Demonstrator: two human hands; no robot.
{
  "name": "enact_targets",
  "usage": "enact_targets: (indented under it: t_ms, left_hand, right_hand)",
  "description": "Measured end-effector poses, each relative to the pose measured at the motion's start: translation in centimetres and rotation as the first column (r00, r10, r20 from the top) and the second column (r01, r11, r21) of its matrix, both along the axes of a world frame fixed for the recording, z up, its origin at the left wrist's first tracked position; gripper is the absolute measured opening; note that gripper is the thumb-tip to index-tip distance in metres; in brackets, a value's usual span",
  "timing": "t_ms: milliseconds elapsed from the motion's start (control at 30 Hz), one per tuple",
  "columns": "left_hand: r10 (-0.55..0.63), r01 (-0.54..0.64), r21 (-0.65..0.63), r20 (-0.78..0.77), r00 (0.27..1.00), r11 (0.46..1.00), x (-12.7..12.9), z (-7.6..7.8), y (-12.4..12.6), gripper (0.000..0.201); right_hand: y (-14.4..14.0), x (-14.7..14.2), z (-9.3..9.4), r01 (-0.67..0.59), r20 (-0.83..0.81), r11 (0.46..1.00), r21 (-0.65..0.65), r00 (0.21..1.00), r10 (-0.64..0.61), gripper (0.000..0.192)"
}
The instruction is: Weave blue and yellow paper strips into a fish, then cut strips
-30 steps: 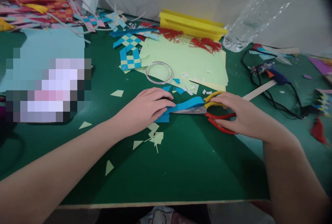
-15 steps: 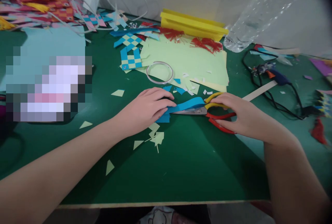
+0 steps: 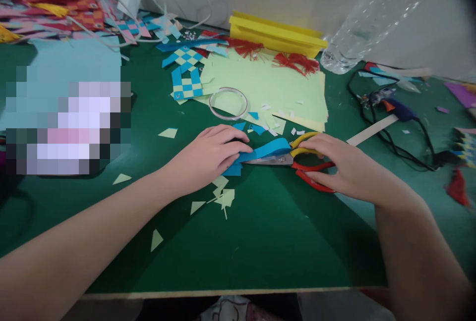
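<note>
My left hand (image 3: 211,158) lies over a blue paper strip (image 3: 274,147), with thumb and fingers closed on its left part. The strip's right part arches up just above the blades of a pair of scissors (image 3: 283,160) with yellow and red handles. My right hand (image 3: 347,170) grips those handles, thumb in the red loop and fingers at the yellow one. Both blades point left, under and beside the blue paper; their tips are hidden by the paper and my left hand. Pale green paper scraps (image 3: 226,197) lie just below my left hand.
Behind the hands are a tape ring (image 3: 228,104), pale green sheets (image 3: 290,83), woven blue-green paper pieces (image 3: 187,84) and a folded yellow paper (image 3: 275,33). A glue gun (image 3: 404,111) with black cord and a plastic bottle (image 3: 366,19) stand right. A blurred-out device (image 3: 80,128) lies left.
The scissors and my right hand have shifted slightly to the left along the blue strip. My left hand keeps its hold in nearly the same place.
</note>
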State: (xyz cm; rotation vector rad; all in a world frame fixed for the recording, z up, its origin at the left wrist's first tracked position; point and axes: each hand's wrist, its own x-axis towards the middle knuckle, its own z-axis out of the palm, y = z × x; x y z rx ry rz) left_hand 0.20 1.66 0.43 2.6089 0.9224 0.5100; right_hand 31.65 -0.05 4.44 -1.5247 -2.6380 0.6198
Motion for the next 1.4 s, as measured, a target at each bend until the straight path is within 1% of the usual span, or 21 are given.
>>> enact_targets:
  t_ms: [133, 300, 467, 567, 733, 933, 1033, 1200, 1400]
  left_hand:
    - [-0.001, 0.001, 0.007, -0.007, 1.0, 1.0, 0.0, 0.0, 0.0, 0.03]
    - [-0.034, 0.034, 0.038, -0.005, 0.999, 0.999, -0.2, 0.2, -0.1, 0.028]
    - [-0.044, 0.045, 0.064, -0.016, 0.999, 0.997, -0.6, 0.3, -0.1, 0.029]
    - [-0.042, 0.043, 0.058, -0.028, 0.999, 0.997, -0.7, 0.4, -0.1, 0.029]
    - [-0.036, 0.037, 0.004, -0.054, 0.998, 0.999, -0.8, 0.6, 0.1, 0.034]
    - [-0.035, 0.033, -0.035, -0.062, 0.997, 0.999, -0.9, 0.7, 0.1, 0.038]
    - [-0.033, 0.029, -0.048, -0.064, 0.997, 0.998, -0.8, 0.8, 0.1, 0.039]
    - [-0.032, 0.029, -0.046, -0.069, 0.997, 0.998, -0.7, 0.9, 0.1, 0.039]
    - [-0.035, 0.033, -0.028, -0.067, 0.997, 0.999, -0.8, 0.6, 0.1, 0.037]
  right_hand:
    - [0.0, 0.0, 0.0, 0.007, -0.009, 1.0, -0.004, 1.0, -0.007, 0.047]
    - [0.2, 0.7, 0.0, 0.017, -0.024, 1.0, 0.015, 1.0, -0.016, 0.046]
    - [0.5, 1.9, 0.2, 0.073, -0.035, 0.997, 0.012, 0.997, -0.073, 0.045]
    - [0.5, 2.4, 0.2, 0.098, -0.026, 0.995, 0.013, 0.995, -0.097, 0.045]
    - [0.6, 2.6, 0.3, 0.12, -0.016, 0.993, -0.008, 0.993, -0.12, 0.044]
    - [0.6, 1.9, 0.0, 0.087, -0.01, 0.996, -0.01, 0.996, -0.087, 0.05]
    - [0.5, 1.7, -0.1, 0.06, -0.014, 0.998, -0.013, 0.998, -0.06, 0.05]
    - [0.5, 1.7, -0.1, 0.044, -0.013, 0.999, 0.002, 0.999, -0.044, 0.05]
    - [0.5, 1.9, -0.2, 0.037, -0.016, 0.999, -0.001, 0.999, -0.037, 0.047]
